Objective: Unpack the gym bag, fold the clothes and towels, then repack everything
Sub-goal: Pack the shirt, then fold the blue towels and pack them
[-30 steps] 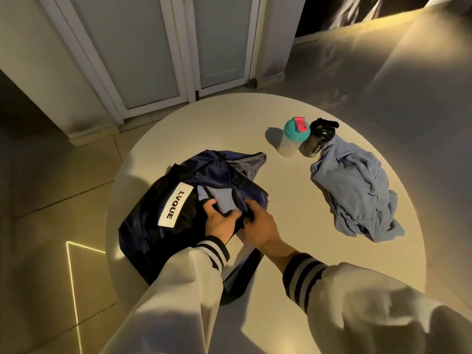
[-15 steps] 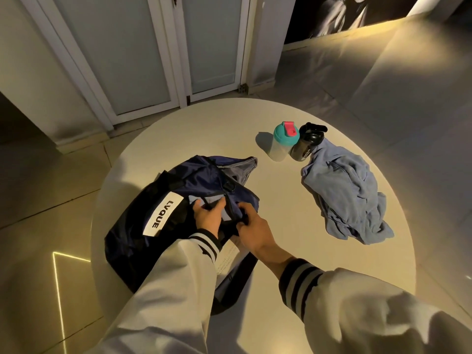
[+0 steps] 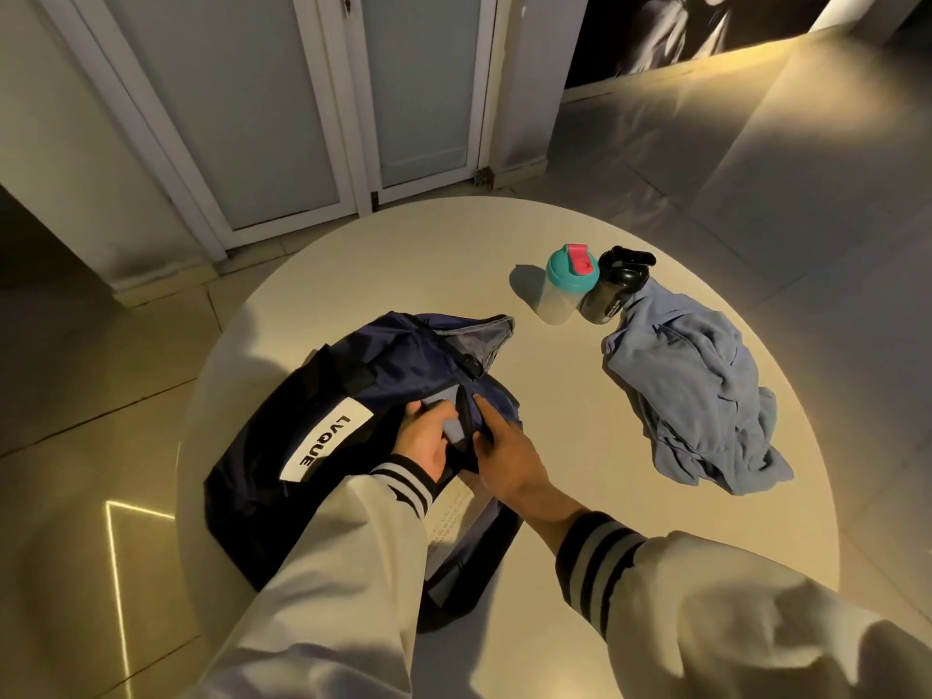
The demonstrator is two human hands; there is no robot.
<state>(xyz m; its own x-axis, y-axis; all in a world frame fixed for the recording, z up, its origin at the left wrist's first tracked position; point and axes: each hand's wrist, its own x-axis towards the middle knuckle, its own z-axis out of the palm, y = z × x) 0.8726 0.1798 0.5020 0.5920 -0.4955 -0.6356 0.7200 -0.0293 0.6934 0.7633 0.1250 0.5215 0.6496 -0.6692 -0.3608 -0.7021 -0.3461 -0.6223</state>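
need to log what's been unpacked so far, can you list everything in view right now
table: one, cream, round, under everything
gym bag: one, navy with white label, table's left side, open
pale cloth: one, grey-blue, in the gym bag's opening
clothes: one crumpled heap, blue, table's right side
shaker: one, clear with teal lid, far side, upright
bottle: one, black, right beside the shaker, against the clothes
doors: two, white-framed, beyond the table
left hand: grips the pale cloth
right hand: holds the gym bag's edge
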